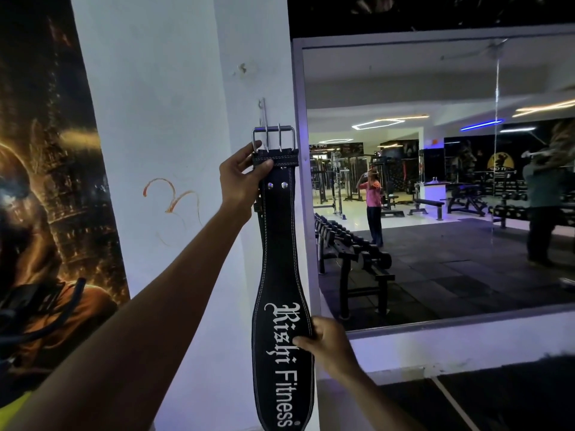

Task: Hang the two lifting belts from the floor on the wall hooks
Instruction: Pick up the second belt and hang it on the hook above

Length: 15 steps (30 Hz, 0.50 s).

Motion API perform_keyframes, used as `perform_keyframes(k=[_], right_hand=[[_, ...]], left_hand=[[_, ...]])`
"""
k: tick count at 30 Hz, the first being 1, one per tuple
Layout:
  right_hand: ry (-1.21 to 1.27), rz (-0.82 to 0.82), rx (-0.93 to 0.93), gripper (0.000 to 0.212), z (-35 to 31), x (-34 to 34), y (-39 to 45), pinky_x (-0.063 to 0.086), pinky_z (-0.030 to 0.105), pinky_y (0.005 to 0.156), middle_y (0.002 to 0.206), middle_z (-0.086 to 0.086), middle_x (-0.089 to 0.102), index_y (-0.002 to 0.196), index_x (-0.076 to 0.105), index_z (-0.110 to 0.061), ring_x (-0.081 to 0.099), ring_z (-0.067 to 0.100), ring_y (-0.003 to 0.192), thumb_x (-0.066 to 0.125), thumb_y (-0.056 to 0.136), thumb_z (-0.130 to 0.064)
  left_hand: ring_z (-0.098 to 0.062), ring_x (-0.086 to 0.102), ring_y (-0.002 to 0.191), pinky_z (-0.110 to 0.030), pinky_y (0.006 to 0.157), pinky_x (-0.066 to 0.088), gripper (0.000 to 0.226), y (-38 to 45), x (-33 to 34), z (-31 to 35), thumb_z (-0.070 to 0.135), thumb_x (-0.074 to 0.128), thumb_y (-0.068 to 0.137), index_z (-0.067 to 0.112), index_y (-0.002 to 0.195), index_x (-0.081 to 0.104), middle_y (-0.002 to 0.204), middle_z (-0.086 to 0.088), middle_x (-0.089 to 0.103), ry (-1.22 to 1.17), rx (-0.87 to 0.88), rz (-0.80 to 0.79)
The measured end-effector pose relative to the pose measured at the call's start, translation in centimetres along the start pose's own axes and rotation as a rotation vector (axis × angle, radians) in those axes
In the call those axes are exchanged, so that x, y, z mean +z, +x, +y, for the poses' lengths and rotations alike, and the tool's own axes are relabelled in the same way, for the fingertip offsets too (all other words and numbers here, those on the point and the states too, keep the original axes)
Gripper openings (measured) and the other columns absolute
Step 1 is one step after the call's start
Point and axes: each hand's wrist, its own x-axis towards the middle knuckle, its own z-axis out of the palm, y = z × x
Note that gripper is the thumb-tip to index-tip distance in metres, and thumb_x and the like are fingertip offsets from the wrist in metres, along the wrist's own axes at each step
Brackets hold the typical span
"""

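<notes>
A white-painted pillar (174, 126) fills the middle of the view, its face marked with faint orange scribbles; to its left hangs a dark poster (46, 188) with glowing golden artwork, and to its right a large framed wall mirror (435, 181) reflects a gym floor with black rubber mats, a long dumbbell rack (351, 247), benches and ceiling light strips, plus a standing figure in a pink top; a small metal wall hook (263, 112) is fixed on the pillar's right-hand face, close to the mirror frame; the black leather lifting belt (280, 259) hangs lengthwise against that face, white-stitched and printed "Rishi Fitness" down its wide lower part; its steel double-prong buckle (273, 139) sits at the top, level with the lower end of the hook, though whether it is actually caught on the hook cannot be told; the left hand (241, 178) reaches up with arm extended and grips the belt just under the buckle, thumb across the front of the strap and fingers closed behind; the right hand (329, 343) clasps the belt's right edge low down beside the lettering, fingers curled onto the front face
</notes>
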Motion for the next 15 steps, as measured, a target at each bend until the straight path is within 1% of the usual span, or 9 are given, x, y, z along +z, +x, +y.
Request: perform_keyframes(k=[2, 4, 5, 7, 9, 10, 12, 14, 15], right_hand=[[0.004, 0.033, -0.039, 0.067, -2.9, -0.6, 0.9, 0.061, 0.041, 0.081, 0.086, -0.001, 0.078, 0.109, 0.068, -0.010, 0.075, 0.013, 0.082, 0.081, 0.063, -0.057], [0.003, 0.142, -0.158, 0.082, -7.7, -1.6, 2.5, 0.055, 0.018, 0.064, 0.068, -0.014, 0.069, 0.126, 0.059, -0.017, 0.065, -0.004, 0.064, 0.072, 0.066, -0.072], [-0.018, 0.214, -0.240, 0.077, -10.6, -2.1, 3.5, 0.051, 0.016, 0.059, 0.062, -0.014, 0.065, 0.133, 0.053, -0.022, 0.061, -0.003, 0.059, 0.069, 0.073, -0.068], [-0.050, 0.316, -0.392, 0.063, -16.0, -3.0, 5.8, 0.053, 0.024, 0.063, 0.070, -0.006, 0.065, 0.143, 0.038, -0.031, 0.064, 0.008, 0.066, 0.065, 0.089, -0.048], [-0.042, 0.333, -0.496, 0.063, -20.9, -3.7, 7.9, 0.053, 0.030, 0.064, 0.078, 0.008, 0.067, 0.149, 0.028, -0.037, 0.066, 0.018, 0.072, 0.062, 0.095, -0.038], [-0.029, 0.332, -0.524, 0.064, -22.9, -4.1, 8.6, 0.055, 0.028, 0.064, 0.084, 0.010, 0.068, 0.150, 0.027, -0.037, 0.067, 0.017, 0.074, 0.061, 0.096, -0.035], [0.047, 0.325, -0.539, 0.060, -25.6, -4.6, 10.0, 0.054, 0.013, 0.062, 0.096, -0.001, 0.067, 0.149, 0.032, -0.032, 0.066, 0.005, 0.082, 0.061, 0.097, -0.026], [0.102, 0.311, -0.535, 0.047, -27.1, -4.9, 11.0, 0.054, 0.012, 0.061, 0.101, -0.008, 0.063, 0.139, 0.049, -0.025, 0.064, 0.002, 0.089, 0.063, 0.095, -0.017], [0.113, 0.305, -0.514, 0.038, -27.4, -4.9, 11.5, 0.054, 0.014, 0.059, 0.101, -0.004, 0.065, 0.129, 0.057, -0.020, 0.065, 0.004, 0.087, 0.065, 0.093, -0.014]], left_hand=[[-0.015, 0.073, 0.084, -0.031, 0.072, 0.062, 0.049, 0.2, -0.1, 0.1, -0.001, 0.073, 0.087, 0.008, 0.134, 0.064, 0.113, -0.019, 0.072, 0.007, 0.005, -0.003], [-0.013, 0.073, 0.083, -0.035, 0.077, 0.063, 0.049, 0.5, -0.3, 0.2, -0.001, 0.073, 0.087, 0.009, 0.134, 0.064, 0.114, -0.018, 0.072, 0.004, 0.011, -0.007], [-0.013, 0.073, 0.084, -0.037, 0.080, 0.063, 0.050, 0.5, -0.4, 0.3, -0.001, 0.073, 0.087, 0.009, 0.134, 0.064, 0.113, -0.016, 0.072, 0.003, 0.015, -0.010], [-0.014, 0.073, 0.085, -0.038, 0.080, 0.064, 0.049, 0.3, -0.4, 0.4, -0.001, 0.073, 0.087, 0.011, 0.134, 0.063, 0.111, -0.014, 0.072, 0.004, 0.017, -0.020], [-0.013, 0.074, 0.083, -0.036, 0.075, 0.064, 0.048, -0.1, -0.4, 0.4, -0.002, 0.073, 0.088, 0.013, 0.133, 0.064, 0.109, -0.013, 0.072, -0.001, 0.022, -0.030], [-0.014, 0.074, 0.084, -0.037, 0.076, 0.064, 0.047, -0.3, -0.4, 0.5, -0.002, 0.072, 0.088, 0.014, 0.132, 0.065, 0.109, -0.013, 0.073, 0.004, 0.029, -0.038], [-0.019, 0.075, 0.090, -0.041, 0.081, 0.064, 0.046, -0.4, -0.5, 0.5, -0.002, 0.072, 0.088, 0.014, 0.131, 0.065, 0.114, -0.015, 0.074, 0.021, 0.046, -0.060], [-0.019, 0.077, 0.089, -0.042, 0.080, 0.065, 0.047, -0.6, -0.8, 0.4, -0.001, 0.072, 0.089, 0.012, 0.134, 0.064, 0.119, -0.018, 0.072, 0.044, 0.049, -0.084], [-0.018, 0.077, 0.089, -0.043, 0.080, 0.065, 0.048, -0.7, -0.9, 0.3, -0.001, 0.071, 0.089, 0.012, 0.135, 0.063, 0.120, -0.018, 0.072, 0.056, 0.050, -0.091]])
